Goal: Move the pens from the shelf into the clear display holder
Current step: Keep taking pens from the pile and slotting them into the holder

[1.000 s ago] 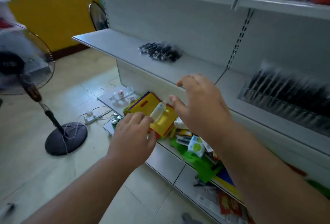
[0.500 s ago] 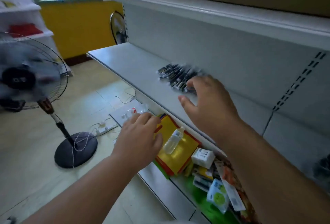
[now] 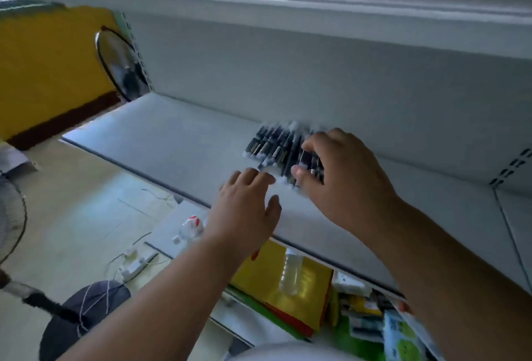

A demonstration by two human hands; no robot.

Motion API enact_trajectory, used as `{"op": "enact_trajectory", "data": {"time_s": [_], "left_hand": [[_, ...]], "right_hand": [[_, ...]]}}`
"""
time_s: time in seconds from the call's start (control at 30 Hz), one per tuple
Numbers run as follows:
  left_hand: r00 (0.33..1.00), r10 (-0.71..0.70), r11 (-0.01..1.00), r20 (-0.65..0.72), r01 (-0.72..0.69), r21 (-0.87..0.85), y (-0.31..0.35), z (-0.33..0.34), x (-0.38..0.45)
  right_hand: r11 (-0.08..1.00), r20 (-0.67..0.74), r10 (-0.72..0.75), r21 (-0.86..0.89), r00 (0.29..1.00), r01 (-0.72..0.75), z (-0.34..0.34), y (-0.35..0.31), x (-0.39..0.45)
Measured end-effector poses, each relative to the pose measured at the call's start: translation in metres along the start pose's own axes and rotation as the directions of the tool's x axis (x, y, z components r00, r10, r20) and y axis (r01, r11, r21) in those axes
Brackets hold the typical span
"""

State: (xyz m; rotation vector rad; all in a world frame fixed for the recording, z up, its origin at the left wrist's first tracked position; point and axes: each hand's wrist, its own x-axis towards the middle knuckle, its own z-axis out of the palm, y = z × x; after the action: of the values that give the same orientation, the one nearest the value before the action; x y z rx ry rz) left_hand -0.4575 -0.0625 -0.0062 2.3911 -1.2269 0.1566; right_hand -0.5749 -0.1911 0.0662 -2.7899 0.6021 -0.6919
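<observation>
Both hands now up at shelf; right hand curling onto the pens' near ends, long axes running near-to-far. Left hand spread, just beside.

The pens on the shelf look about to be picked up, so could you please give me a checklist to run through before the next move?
1. Pens in a pile on the shelf: ok.
2. Right hand on the pile, thumb and fingers curled over pens: ok.
3. Firm hold on the pens: cannot tell, the picture is blurred.
4. Left hand free, open beside the pile: ok.
5. Clear display holder in view: not ok, it is out of frame.
6. Number of pens under the right hand: cannot tell.
</observation>
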Motion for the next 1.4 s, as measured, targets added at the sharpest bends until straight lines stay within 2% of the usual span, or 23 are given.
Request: {"op": "enact_trajectory", "data": {"time_s": [0.23,0.5,0.77,0.9,1.13,1.27,1.4], "left_hand": [[0.995,0.065,0.995,0.075,-0.059,-0.080,-0.080,-0.001,0.078],[0.955,0.120,0.993,0.271,-0.117,-0.027,-0.105,0.008,0.138],[0.943,0.128,0.991,0.307,-0.109,-0.080,-0.122,0.005,0.151],[0.943,0.100,0.995,0.318,-0.098,-0.023,-0.117,0.006,0.155],[0.925,0.144,0.973,0.351,-0.197,0.121,-0.106,0.009,0.167],[0.914,0.206,0.961,0.351,-0.257,0.105,-0.109,0.010,0.168],[0.921,0.255,0.956,0.293,-0.285,0.063,-0.117,0.010,0.161]], "right_hand": [[0.976,-0.042,0.212,-0.035,0.976,-0.214,0.038,-0.032,0.038],[0.935,-0.097,0.345,-0.057,0.934,-0.351,0.052,-0.051,0.050],[0.916,-0.157,0.380,-0.076,0.911,-0.395,0.055,-0.051,0.058],[0.916,-0.156,0.384,-0.059,0.910,-0.397,0.060,-0.053,0.064],[0.912,-0.161,0.396,-0.041,0.904,-0.407,0.070,-0.053,0.067],[0.916,-0.181,0.387,-0.036,0.904,-0.399,0.074,-0.053,0.068],[0.914,-0.184,0.392,-0.031,0.901,-0.404,0.075,-0.051,0.067]]}}
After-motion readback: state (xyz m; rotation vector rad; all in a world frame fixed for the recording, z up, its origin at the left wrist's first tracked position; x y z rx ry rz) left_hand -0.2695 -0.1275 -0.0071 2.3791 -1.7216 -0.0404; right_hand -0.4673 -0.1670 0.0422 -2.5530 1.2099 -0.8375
